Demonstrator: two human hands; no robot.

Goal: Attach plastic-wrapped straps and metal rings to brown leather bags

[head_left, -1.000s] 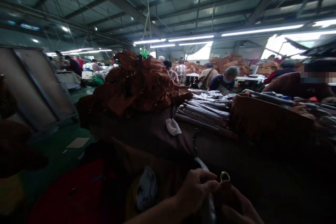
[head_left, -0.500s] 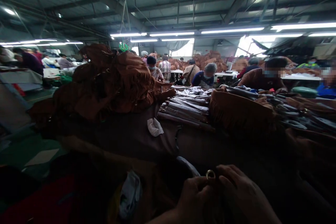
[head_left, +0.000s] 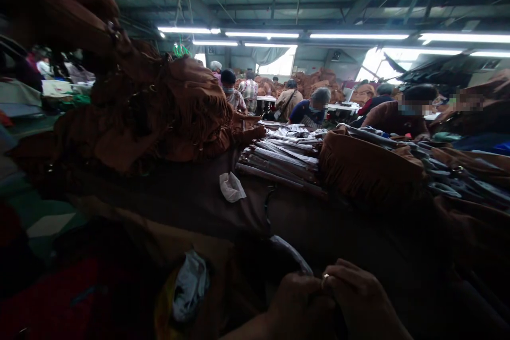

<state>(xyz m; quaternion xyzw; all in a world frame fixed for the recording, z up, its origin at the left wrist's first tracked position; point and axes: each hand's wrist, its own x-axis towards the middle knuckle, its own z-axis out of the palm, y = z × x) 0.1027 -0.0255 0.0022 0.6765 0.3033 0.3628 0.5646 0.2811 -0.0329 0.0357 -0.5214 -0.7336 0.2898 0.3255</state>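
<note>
At the bottom of the head view, the person's left hand [head_left: 300, 303] and right hand [head_left: 358, 297] curl closed together, low and close to the body, around a small gold-toned metal ring [head_left: 325, 280]. The ring sits at the point where the two hands meet, with only its upper curve showing above the fingers [head_left: 348, 276]. Which hand bears its weight cannot be told, and the dim light hides whatever it may be fastened to. The grip looks meant to keep this small fitting steady and exposed. A narrow grey strip [head_left: 289, 252] runs down toward the hands. Beyond them, dark brown material [head_left: 167, 199] covers the surface, with a crumpled white cloth [head_left: 231, 187] lying on it. A large heap of tan fringed suede bags [head_left: 191, 111] and a bundle of long rolled strips [head_left: 279, 159] sit further forward, apparently as stock kept within reach. A brown fringed suede panel [head_left: 370, 167] lies to the right. A white plastic bag [head_left: 190, 287] sits near the left hand. Across the room, a masked co-worker in a blue top [head_left: 313, 106] bends over a table.
</note>
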